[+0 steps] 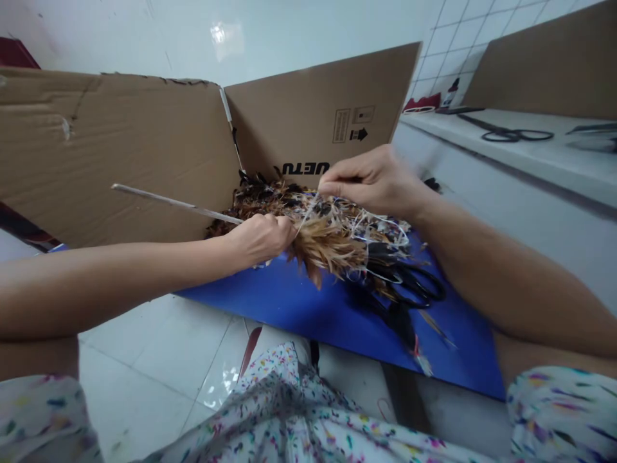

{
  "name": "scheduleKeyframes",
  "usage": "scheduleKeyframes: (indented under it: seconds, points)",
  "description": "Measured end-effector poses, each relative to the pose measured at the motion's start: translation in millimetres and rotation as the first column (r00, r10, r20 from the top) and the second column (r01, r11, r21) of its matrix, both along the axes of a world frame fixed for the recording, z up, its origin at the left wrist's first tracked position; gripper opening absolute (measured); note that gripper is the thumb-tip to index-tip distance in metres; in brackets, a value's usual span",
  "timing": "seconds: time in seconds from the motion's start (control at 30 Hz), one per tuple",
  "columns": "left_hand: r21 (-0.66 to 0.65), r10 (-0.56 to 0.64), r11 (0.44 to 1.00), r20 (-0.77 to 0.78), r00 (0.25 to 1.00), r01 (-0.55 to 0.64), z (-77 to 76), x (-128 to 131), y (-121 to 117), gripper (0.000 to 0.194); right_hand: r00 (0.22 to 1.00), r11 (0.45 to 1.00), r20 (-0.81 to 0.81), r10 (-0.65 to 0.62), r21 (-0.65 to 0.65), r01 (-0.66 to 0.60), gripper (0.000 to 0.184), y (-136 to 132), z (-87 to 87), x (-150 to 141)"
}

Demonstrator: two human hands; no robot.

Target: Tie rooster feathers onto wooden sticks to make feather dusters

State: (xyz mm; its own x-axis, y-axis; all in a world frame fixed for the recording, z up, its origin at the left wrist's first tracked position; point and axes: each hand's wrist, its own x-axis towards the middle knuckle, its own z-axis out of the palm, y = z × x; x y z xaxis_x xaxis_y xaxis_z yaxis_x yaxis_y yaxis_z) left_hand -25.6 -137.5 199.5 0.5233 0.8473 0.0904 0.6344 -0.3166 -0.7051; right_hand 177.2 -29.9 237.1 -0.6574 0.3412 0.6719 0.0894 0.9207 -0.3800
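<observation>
By the left hand [267, 238], a thin pale stick [178, 203] bearing tan feathers [332, 247] is gripped above the flat blue surface [289, 302]; by the right hand [371, 180], fine whitish string [308, 212] is pinched.

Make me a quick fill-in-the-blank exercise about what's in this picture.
1. The left hand grips a thin stick, with tan ____ fanning out beside the fist.
2. The hand pinching a pale strand is the ____ one.
3. The tabletop is coloured ____.
4. The upright brown panels are made of ____.

Missing words: feathers; right; blue; cardboard.
</observation>
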Motion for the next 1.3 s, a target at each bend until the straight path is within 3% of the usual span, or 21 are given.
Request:
scheduleKeyframes:
  seconds: [0.13,0.3,0.53,0.67,0.77,0.83,1.0,1.07,1.13,1.3]
  points:
    - [0.063,-0.129,0.989,-0.099,0.987,0.135,13.1,-6,-10,0.028,0.998,0.999,0.052,0.045,-0.023,-0.044,0.026,33,-5.5,-16]
    - [0.120,-0.284,0.945,-0.160,0.945,0.304,17.8,-15,-18,0.024,0.988,0.988,0.099,0.117,-0.117,-0.105,0.027,45,-27.2,-37]
    - [0.103,-0.311,0.939,-0.149,0.939,0.327,15.6,-14,-23,0.027,0.961,0.960,0.182,0.210,-0.226,-0.167,0.031,42,-50.6,-54]
    - [0.047,-0.360,0.927,-0.177,0.916,0.373,13.2,-17,-23,0.024,0.946,0.917,0.205,0.253,-0.362,-0.167,0.032,40,-58.6,-51]
    - [0.021,-0.369,0.923,-0.234,0.899,0.384,12.3,-29,-21,0.024,0.937,0.849,0.222,0.271,-0.513,-0.124,0.032,41,-66.2,-38]
    - [-0.003,-0.356,0.930,-0.243,0.902,0.367,13.4,-41,-18,0.024,0.935,0.772,0.226,0.273,-0.631,-0.073,0.033,43,-72.6,-24]
    - [-0.130,-0.319,0.945,-0.160,0.934,0.300,23.2,-64,-10,0.027,0.923,0.476,0.177,0.342,-0.879,-0.008,0.037,51,-93.5,12]
    - [-0.181,-0.260,0.955,-0.132,0.957,0.235,29.4,-67,-9,0.030,0.914,0.395,0.143,0.379,-0.918,-0.020,0.038,53,-103.7,23]
    - [-0.208,-0.207,0.962,-0.148,0.967,0.174,35.7,-70,-8,0.034,0.907,0.367,0.122,0.403,-0.929,-0.039,0.037,54,-115.1,32]
    - [-0.162,-0.148,0.981,-0.279,0.949,0.105,46.3,-88,-1,0.043,0.879,0.378,0.133,0.458,-0.924,-0.057,0.036,54,-143.8,47]
